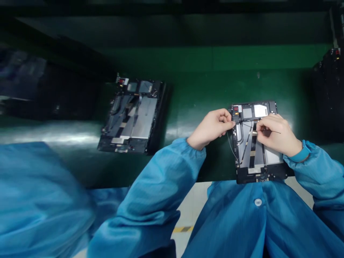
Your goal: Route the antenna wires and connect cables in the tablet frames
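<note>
The open tablet frame (258, 152) lay on the green worktop (215, 89) directly in front of the person, with its insides exposed and no cover on it. Its silver panels, dark cable runs and small boards were all in view.

The left hand (211, 129) rested at the frame's upper left edge, its fingers (228, 123) together at the rim. I could not tell whether they pinched the rim alone or a wire as well. The right hand (275, 136) lay over the upper middle of the frame, its fingers (262, 125) closed on a thin black wire (276, 132), which ran across the frame and stuck out past the hand.

As far as could be seen, some cables already lay flat along the frame, including a dark one running diagonally down the panels. The black wire was still lifted clear of the frame, and a pale thin wire (230, 148) hung in a loose loop off the left edge.

A second tablet frame (129, 116) lay on the worktop to the left, well apart, with its insides also exposed. A blurred blue sleeve (40, 200) filled the lower left corner, beside the person's own blue coat (258, 222).
</note>
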The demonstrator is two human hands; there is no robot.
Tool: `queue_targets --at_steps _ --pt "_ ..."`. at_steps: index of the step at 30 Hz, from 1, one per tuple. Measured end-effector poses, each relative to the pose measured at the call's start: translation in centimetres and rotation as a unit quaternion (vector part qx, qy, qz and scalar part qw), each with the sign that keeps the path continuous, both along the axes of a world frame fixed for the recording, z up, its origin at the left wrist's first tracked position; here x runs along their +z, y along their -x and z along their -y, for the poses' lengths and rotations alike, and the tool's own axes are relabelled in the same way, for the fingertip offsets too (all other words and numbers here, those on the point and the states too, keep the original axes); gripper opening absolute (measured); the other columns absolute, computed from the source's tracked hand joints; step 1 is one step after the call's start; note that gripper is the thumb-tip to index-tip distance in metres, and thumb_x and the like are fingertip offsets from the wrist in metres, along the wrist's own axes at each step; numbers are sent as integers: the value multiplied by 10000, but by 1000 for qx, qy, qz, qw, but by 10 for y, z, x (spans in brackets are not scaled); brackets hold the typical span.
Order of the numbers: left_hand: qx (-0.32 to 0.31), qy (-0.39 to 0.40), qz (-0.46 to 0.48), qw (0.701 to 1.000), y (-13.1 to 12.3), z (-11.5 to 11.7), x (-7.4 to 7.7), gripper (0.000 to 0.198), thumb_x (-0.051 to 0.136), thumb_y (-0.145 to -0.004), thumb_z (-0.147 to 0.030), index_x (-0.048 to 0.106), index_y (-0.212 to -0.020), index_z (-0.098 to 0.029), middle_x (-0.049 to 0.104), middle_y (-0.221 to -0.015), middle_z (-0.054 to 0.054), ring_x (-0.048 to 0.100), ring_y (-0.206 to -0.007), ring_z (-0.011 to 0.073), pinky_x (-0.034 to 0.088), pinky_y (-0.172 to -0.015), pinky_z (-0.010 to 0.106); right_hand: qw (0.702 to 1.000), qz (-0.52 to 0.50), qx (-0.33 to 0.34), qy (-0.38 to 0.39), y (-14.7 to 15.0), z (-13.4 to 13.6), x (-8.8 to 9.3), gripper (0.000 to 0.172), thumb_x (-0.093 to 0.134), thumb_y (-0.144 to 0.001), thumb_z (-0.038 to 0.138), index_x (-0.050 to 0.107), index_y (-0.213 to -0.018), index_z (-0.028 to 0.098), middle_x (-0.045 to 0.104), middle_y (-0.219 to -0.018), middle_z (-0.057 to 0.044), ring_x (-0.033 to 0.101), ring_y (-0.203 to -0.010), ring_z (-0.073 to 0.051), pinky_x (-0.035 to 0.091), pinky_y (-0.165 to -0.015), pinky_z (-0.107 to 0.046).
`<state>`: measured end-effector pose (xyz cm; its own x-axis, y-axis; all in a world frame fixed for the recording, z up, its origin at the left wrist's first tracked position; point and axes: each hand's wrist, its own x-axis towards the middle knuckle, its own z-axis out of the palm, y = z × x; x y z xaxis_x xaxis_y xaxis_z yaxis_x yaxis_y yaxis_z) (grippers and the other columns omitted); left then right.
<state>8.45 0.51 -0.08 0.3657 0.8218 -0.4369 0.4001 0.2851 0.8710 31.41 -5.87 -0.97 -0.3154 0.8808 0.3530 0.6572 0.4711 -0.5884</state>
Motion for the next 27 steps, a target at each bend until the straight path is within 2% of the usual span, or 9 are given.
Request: queue_targets --at_steps 3,7,10,13,17,23,25,27 --pt "-75 -98 -92 988 -1 -12 11 112 715 -773 -190 617 -723 -170 593 -621 -35 536 -573 102 410 -583 234 1000 11 -1 13 -3 -1 2 162 570 -760 64 606 -738 220 640 -687 22 549 -685 -156 379 -722 -302" --pt "-214 -223 -219 926 -10 -31 27 54 701 -781 -181 740 -744 -182 680 -664 -20 578 -636 136 411 -692 274 998 23 -16 47 -7 -4 1 145 588 -748 81 623 -745 221 647 -690 17 559 -694 -164 379 -722 -306" --pt "-295 -255 -256 884 -19 -43 34 104 702 -802 -190 765 -721 -196 708 -670 -16 590 -647 143 405 -711 278 999 18 -21 42 -10 -6 0 142 583 -739 84 632 -757 217 650 -687 17 564 -693 -164 379 -723 -307" --pt "-337 -256 -272 864 -24 -50 38 112 708 -816 -199 788 -739 -199 731 -690 -8 621 -681 153 420 -734 275 999 14 -16 36 -13 -8 -1 137 580 -737 90 634 -763 213 658 -695 14 569 -693 -164 378 -721 -308" --pt "-366 -258 -291 845 -25 -50 41 129 685 -837 -203 808 -797 -204 772 -773 6 656 -737 165 444 -757 272 998 17 -13 56 -15 -10 -1 139 586 -726 89 636 -764 213 665 -702 12 580 -698 -166 390 -733 -314" --pt "-360 -278 -355 817 -28 -41 44 177 611 -883 -170 765 -797 -181 750 -830 59 680 -802 208 487 -780 310 998 15 -15 60 -16 -12 -1 128 594 -709 98 642 -748 210 665 -694 10 586 -692 -166 405 -732 -315" --pt "-349 -293 -350 819 -26 -36 41 161 602 -890 -170 749 -824 -177 737 -850 63 691 -843 217 505 -809 314 998 12 -34 55 -18 -10 2 113 606 -713 112 645 -741 215 653 -675 17 580 -671 -162 416 -737 -320" --pt "-292 -310 -329 843 -21 -27 33 126 635 -890 -211 736 -951 -166 740 -976 84 701 -910 236 529 -858 342 996 -1 -72 51 -21 -3 6 99 612 -726 129 646 -741 221 645 -661 20 582 -659 -164 432 -729 -321"
